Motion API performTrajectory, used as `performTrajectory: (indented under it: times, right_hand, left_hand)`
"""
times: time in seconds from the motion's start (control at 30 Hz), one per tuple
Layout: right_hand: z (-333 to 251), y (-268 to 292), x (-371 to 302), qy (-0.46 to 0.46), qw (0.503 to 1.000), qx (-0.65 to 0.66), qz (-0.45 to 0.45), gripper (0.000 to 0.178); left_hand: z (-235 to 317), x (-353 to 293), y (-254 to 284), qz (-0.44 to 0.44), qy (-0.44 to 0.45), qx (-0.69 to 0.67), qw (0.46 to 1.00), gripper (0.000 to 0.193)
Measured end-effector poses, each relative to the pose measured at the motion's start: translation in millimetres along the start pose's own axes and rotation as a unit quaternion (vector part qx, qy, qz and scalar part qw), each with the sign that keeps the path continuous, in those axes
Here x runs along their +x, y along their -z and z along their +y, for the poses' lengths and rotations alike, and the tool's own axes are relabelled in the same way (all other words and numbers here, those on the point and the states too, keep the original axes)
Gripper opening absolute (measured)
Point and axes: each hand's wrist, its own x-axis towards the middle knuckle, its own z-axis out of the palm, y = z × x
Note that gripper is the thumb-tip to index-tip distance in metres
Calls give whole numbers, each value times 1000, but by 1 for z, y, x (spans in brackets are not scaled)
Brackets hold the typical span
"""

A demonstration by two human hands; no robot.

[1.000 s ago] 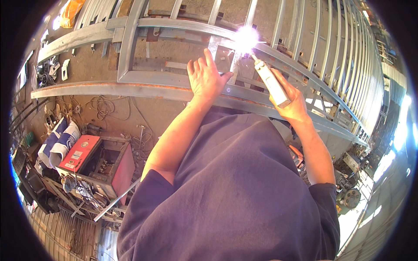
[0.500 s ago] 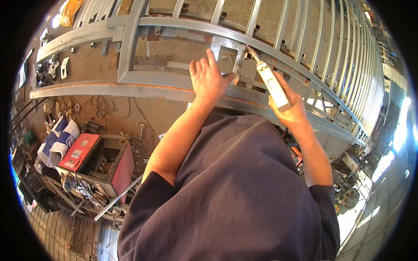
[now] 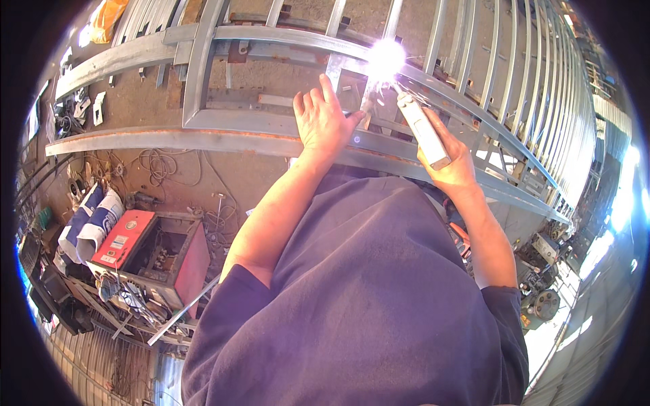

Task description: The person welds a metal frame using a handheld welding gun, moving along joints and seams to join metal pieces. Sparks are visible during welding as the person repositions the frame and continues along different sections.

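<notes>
My right hand [image 3: 452,162] is wrapped round a pale, box-shaped welding gun [image 3: 425,132], its tip pointing up and left. At the tip a bright white arc [image 3: 386,61] flares with sparks against the long steel rail [image 3: 291,38]. The glare hides the weld spot and part of a small flat-metal square frame [image 3: 334,71] below the rail. Left of the gun, my left hand [image 3: 318,118] has its fingers stretched out and apart. Its thumb reaches beside the lower end of the small frame; whether it presses on it I cannot tell.
Upright steel bars [image 3: 497,64] run off to the right beyond the rail. A nearer steel beam [image 3: 169,139] crosses in front of me. At lower left stands an open red metal box [image 3: 125,237] beside rolled white-and-blue sacks [image 3: 95,220]. Loose cable [image 3: 162,166] lies on the ground.
A bright arc with sparks has lit at the welding gun's tip. Both hands have stayed in nearly the same places.
</notes>
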Motion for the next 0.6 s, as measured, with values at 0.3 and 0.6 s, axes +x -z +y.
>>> performTrajectory:
  times: [0.3, 0.6]
  right_hand:
    - [-33, 4, -6, -1, 998, 48, -31, 75]
    - [-50, -15, 34, 86, 995, 39, -44, 79]
  left_hand:
    - [0, 0, 1, 0, 3, -11, 1000, 113]
    - [-1, 1, -1, 4, 7, -12, 1000, 110]
